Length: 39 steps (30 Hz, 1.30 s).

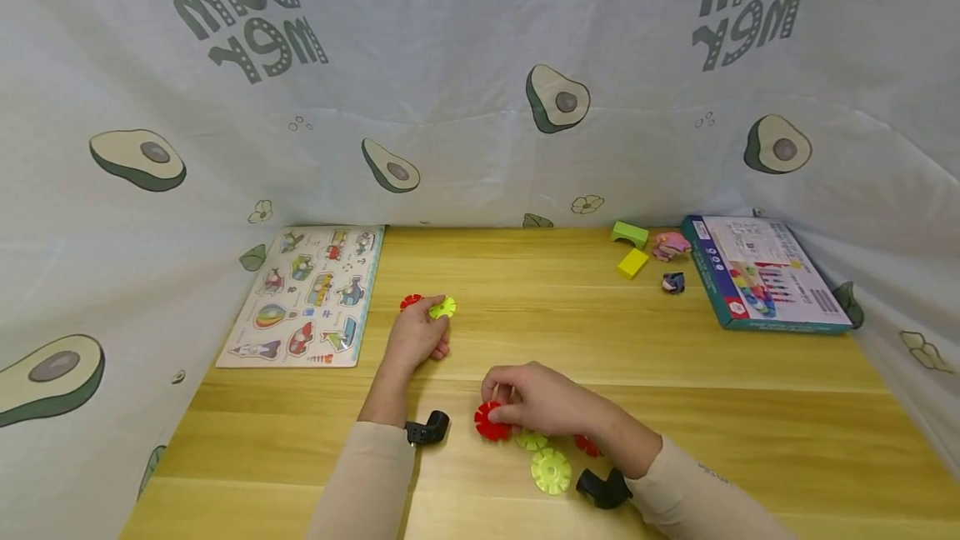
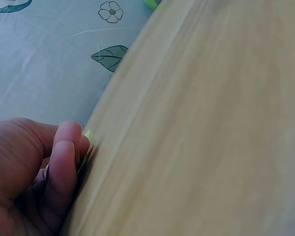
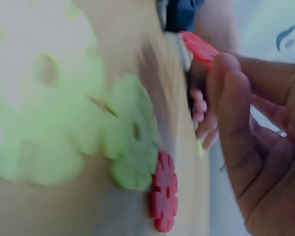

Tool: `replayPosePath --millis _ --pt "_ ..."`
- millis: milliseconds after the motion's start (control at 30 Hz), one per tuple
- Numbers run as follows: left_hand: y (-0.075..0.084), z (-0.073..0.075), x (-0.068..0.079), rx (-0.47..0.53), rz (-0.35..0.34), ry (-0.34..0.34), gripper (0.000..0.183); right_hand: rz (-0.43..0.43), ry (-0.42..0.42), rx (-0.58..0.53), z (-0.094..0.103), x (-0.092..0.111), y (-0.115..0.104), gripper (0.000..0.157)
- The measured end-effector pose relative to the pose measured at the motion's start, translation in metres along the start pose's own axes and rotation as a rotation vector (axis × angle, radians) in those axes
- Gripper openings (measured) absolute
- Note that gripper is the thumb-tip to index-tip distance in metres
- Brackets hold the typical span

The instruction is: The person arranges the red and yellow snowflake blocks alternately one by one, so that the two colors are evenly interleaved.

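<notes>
My right hand [image 1: 543,400] pinches a red interlocking disc [image 1: 492,422] between thumb and fingertips, above the wooden table. That same red disc [image 3: 199,47] stands edge-on in the right wrist view. Below this hand lie two yellow-green interlocking discs [image 1: 551,472] and a second red disc [image 1: 588,445], partly hidden by the wrist. Farther forward and left, my left hand [image 1: 418,336] holds a yellow disc [image 1: 446,307] at its fingertips, close over the table. Only a sliver of the yellow disc [image 2: 88,134] shows in the left wrist view. Another red disc [image 1: 410,301] peeks out beside the left index finger.
A picture puzzle board [image 1: 307,298] lies at the left. Back right are a boxed set [image 1: 772,273], a green arch block [image 1: 630,233], a yellow block [image 1: 633,263] and two small figurines [image 1: 671,245]. A printed cloth [image 1: 480,107] hangs behind the table.
</notes>
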<state>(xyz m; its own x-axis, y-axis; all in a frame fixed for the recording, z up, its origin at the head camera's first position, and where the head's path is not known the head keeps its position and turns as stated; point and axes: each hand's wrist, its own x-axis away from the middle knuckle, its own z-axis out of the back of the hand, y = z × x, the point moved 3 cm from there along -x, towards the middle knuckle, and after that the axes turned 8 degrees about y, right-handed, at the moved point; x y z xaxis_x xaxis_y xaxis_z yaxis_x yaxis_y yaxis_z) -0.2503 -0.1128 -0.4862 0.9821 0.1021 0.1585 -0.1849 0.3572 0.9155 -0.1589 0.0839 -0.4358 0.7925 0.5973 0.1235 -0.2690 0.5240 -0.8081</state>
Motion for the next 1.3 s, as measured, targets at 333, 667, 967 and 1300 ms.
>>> replayPosePath --millis 333,667,967,1300 --pt "0.002 -0.001 0.0 -0.013 0.022 0.002 0.045 -0.13 0.355 -0.192 0.029 -0.067 0.013 0.02" --pt "0.003 0.0 -0.003 -0.014 -0.001 0.009 0.045 -0.202 0.401 -0.172 0.045 -0.122 0.022 0.02" --pt "-0.001 -0.002 -0.003 -0.001 0.016 -0.002 0.044 -0.234 0.352 0.007 0.047 -0.136 0.034 0.016" --pt "0.001 -0.001 -0.002 -0.002 0.02 -0.003 0.044 -0.236 0.322 0.268 0.049 -0.141 0.04 0.014"
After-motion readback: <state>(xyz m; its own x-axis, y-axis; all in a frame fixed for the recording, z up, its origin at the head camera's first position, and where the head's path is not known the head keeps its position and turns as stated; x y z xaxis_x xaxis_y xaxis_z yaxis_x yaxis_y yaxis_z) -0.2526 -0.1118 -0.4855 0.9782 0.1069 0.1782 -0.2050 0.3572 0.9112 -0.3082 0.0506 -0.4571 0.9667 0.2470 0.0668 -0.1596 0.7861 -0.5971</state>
